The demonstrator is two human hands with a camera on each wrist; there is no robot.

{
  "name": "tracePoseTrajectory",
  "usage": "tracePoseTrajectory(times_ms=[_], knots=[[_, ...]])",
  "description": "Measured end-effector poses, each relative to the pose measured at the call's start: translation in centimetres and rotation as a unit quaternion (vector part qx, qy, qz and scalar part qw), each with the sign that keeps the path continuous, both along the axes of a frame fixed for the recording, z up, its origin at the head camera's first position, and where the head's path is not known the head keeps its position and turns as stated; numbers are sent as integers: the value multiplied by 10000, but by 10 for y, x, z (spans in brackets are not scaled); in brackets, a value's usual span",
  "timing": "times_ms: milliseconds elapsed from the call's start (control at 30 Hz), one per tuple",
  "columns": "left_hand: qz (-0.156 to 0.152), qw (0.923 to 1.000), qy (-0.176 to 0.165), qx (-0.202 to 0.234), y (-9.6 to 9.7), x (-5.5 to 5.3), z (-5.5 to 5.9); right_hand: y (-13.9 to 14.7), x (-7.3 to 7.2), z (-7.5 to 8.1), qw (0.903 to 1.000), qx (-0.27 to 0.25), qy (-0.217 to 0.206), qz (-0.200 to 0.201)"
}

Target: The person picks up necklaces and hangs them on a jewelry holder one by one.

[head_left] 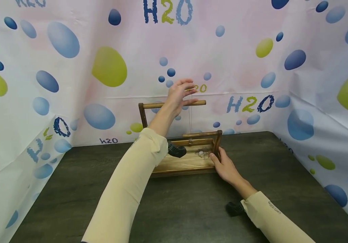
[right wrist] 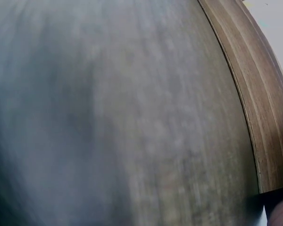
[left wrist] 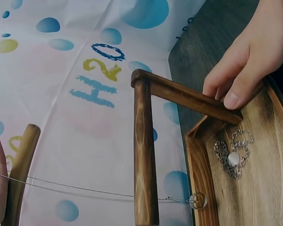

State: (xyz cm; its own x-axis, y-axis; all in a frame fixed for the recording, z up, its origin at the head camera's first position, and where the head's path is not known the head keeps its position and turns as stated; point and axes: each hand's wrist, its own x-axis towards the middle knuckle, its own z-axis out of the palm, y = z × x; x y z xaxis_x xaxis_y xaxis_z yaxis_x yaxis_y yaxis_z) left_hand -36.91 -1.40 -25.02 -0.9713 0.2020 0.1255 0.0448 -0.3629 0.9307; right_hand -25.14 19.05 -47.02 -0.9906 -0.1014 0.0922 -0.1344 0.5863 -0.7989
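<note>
My left hand (head_left: 180,96) is raised beside the taller upper bar (head_left: 196,103) of a wooden jewelry stand (head_left: 177,172). From its curved fingers a fine silver necklace (left wrist: 89,190) runs down, a ring-shaped pendant (left wrist: 198,201) at its lower end. In the left wrist view the chain crosses both the upper bar and the lower bar (left wrist: 145,150). My right hand (head_left: 227,168) grips the stand's right end at the short post (head_left: 218,141), thumb in front. Inside the tray lies a chunkier silver chain (left wrist: 240,139) with a round white pendant (left wrist: 234,158).
The stand rests toward the back of a dark wooden table (head_left: 189,209). Behind it hangs a white backdrop (head_left: 238,60) printed with blue and green ovals. My left forearm covers the stand's left part. The right wrist view is mostly blurred, with a wooden edge (right wrist: 254,89) at right.
</note>
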Motion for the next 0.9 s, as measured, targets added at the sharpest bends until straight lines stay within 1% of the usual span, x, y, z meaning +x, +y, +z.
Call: tracePoseTrajectory(times_ms=[133,367,633,733,900], knots=[[66,10000,30,21,-8,2,1,-1,1,0,10000,24,19,18],[130,9999,-41,87,-23,5,2,-1,1,-1,10000,70,51,4],[79,9999,-73,135,-37,9,0,-1,2,0,9999,129,8,27],[80,9998,-129,143,-42,10,-1,-1,2,1,9999,136,-18,42],[-4,9997,-207,159,-46,12,-3,-1,1,-1,9999,63,-91,24]])
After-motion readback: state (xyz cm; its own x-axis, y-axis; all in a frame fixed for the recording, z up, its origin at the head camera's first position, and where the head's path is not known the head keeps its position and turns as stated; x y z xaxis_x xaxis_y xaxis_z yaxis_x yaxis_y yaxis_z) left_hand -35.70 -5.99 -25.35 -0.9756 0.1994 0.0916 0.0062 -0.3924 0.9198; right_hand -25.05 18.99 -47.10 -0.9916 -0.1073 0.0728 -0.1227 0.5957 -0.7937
